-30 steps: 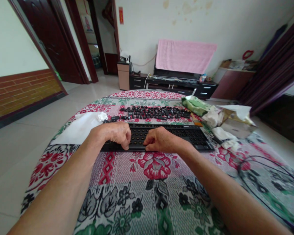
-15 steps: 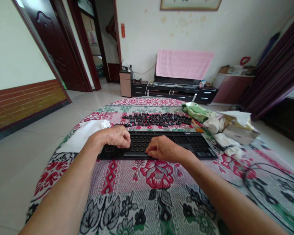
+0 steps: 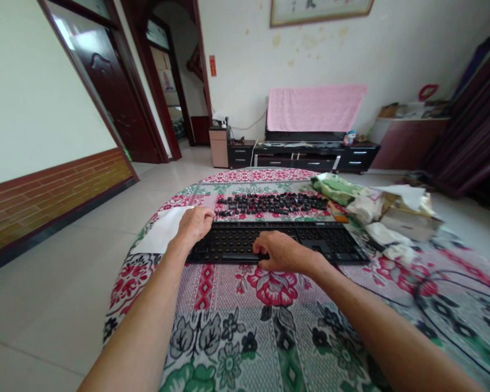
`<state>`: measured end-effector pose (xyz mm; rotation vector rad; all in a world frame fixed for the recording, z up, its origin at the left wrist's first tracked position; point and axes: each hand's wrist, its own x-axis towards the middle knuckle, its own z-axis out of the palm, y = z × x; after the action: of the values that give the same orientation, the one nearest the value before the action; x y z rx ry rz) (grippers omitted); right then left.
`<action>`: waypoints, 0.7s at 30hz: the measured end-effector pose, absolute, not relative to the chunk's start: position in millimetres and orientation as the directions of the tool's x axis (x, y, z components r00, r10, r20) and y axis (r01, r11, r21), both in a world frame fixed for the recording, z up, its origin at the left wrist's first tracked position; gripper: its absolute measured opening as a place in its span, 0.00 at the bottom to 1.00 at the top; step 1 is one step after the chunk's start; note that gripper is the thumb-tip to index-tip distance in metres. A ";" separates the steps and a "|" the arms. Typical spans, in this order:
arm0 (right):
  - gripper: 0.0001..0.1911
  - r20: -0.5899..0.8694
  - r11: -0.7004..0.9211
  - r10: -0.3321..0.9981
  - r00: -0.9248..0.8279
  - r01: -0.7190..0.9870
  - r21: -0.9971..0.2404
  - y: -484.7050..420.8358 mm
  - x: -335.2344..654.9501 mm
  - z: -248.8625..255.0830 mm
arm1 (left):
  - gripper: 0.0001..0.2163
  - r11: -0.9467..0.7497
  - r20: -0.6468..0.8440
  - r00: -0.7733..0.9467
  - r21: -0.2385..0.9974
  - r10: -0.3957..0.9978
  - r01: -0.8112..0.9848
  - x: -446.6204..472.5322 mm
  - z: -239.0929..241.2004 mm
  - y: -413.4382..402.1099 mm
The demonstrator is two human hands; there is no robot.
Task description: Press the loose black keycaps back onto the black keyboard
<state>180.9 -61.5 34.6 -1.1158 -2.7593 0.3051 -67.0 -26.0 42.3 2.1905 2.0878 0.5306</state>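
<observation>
Left hand [image 3: 195, 223] leftward over patterned tablecloth [image 3: 232, 291]

long black plastic keyboard [image 3: 237, 240] was partly hidden by bare right hand [image 3: 280, 251], loose black keycaps [image 3: 273, 203] were too small to read, gold-framed wall picture [image 3: 320, 11] was cut off

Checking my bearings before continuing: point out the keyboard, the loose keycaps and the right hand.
Keyboard [image 3: 233, 240]: head view, on its key area.
Loose keycaps [image 3: 274, 203]: head view, middle of the spread.
Right hand [image 3: 281, 251]: head view, back of the hand.
</observation>
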 end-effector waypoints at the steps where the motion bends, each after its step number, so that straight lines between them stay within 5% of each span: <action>1: 0.14 0.049 0.698 0.701 -0.711 0.670 -0.253 -61.3 182.0 35.3 | 0.13 -0.057 0.205 -0.002 0.285 0.979 0.957 -69.9 41.9 -25.6; 10: 0.12 0.029 0.698 0.676 -0.736 0.627 -0.346 -58.8 195.4 49.6 | 0.14 -0.003 0.210 -0.062 0.294 0.976 0.956 -93.6 37.8 -14.8; 16: 0.12 0.263 0.744 0.667 -0.697 0.611 -0.269 -18.0 149.3 49.3 | 0.16 0.035 0.209 -0.125 0.387 0.970 0.921 -100.9 32.7 -12.3; 21: 0.13 0.315 0.745 0.666 -0.676 0.622 -0.242 20.2 80.5 32.9 | 0.16 0.048 0.257 -0.149 0.363 0.955 0.931 -106.2 31.5 -16.8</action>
<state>80.5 20.2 32.9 -0.9879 -2.5620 0.1607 -106.2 -16.8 31.5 2.0132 2.2345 0.7003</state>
